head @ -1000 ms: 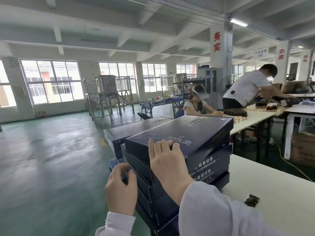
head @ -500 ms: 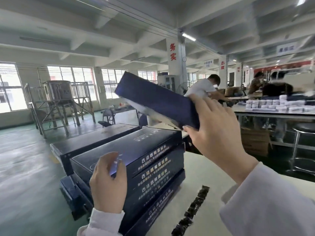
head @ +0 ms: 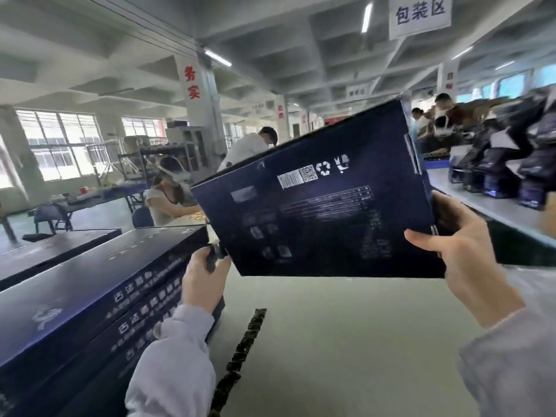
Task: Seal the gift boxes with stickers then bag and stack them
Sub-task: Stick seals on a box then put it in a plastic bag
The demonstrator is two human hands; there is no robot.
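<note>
Workshop interior. White hanging sign (head: 419, 15) with black characters beside a ceiling strip light (head: 366, 18); pillar (head: 200, 115) bearing red characters; gridded windows (head: 57, 142) along the far wall; seated worker (head: 167, 197) in a white visor; standing worker (head: 249, 145) in white, bent forward; blue chair (head: 49, 213) at left.

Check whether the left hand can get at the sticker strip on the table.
Probably yes: the sticker strip lies uncovered on the table just below the left hand, with nothing between them. Its fingers already pinch a small dark piece, though.
</note>
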